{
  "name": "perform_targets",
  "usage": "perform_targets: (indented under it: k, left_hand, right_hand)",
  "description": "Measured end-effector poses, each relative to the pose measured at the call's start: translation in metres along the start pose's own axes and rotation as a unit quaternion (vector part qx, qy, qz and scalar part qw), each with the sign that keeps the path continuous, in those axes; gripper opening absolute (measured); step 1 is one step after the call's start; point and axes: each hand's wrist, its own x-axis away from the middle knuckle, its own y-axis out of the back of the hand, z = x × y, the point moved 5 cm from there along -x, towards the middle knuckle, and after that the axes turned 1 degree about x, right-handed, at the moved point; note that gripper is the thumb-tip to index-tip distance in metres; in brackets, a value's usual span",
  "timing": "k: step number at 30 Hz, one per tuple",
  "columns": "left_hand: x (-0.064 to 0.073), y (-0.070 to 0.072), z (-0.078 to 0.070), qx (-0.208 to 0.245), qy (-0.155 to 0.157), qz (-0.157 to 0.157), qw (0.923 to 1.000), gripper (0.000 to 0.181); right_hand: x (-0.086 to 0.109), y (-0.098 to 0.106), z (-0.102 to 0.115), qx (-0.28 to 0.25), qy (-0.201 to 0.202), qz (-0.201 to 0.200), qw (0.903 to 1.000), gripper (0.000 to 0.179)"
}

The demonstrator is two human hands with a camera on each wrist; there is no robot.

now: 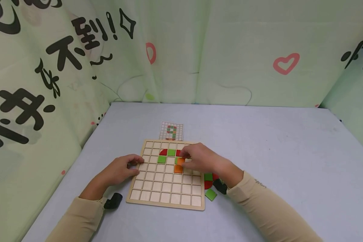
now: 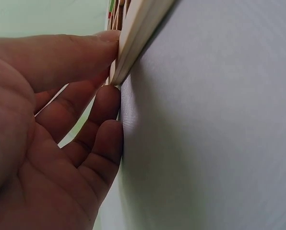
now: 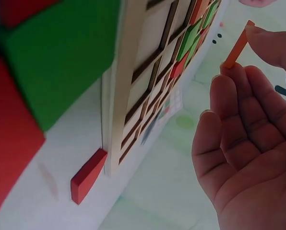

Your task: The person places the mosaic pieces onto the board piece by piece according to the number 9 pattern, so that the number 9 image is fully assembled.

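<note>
A square wooden grid board (image 1: 157,186) lies on the table with red, green and orange tiles in its upper cells. My left hand (image 1: 121,169) rests against the board's left edge, thumb and fingertips touching its side; the left wrist view shows the thumb (image 2: 80,55) on the rim. Over the upper right cells, my right hand (image 1: 204,157) pinches a thin orange tile (image 3: 239,45) between thumb and fingertip, apart from the board in the right wrist view. Another orange tile (image 1: 178,169) sits in a cell below. The right hand covers part of the upper right cells.
Loose green (image 1: 211,194) and red (image 1: 208,185) tiles lie by the board's right edge, partly behind the right forearm. A printed pattern card (image 1: 171,131) lies beyond the board's far edge. A printed curtain (image 1: 236,40) hangs behind and beside the table (image 1: 275,161).
</note>
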Motion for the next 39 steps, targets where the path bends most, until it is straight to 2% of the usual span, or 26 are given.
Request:
perform_targets:
  k: [11,22,39]
  left_hand:
    - [0.001,-0.001,0.0,-0.007,0.0,0.004,1.0,0.039]
    - [0.0,0.0,0.0,-0.012,-0.003,0.006,0.9999,0.041]
    - [0.001,0.0,-0.001,-0.007,-0.001,0.007,1.0,0.041]
  right_hand:
    - [-0.009,-0.01,0.015,-0.002,0.027,0.006,0.9996,0.021]
    - [-0.015,-0.019,0.019,0.008,0.021,0.012,0.9997,0.031]
    - [-0.019,-0.026,0.024,0.017,0.03,0.018,0.9993,0.028]
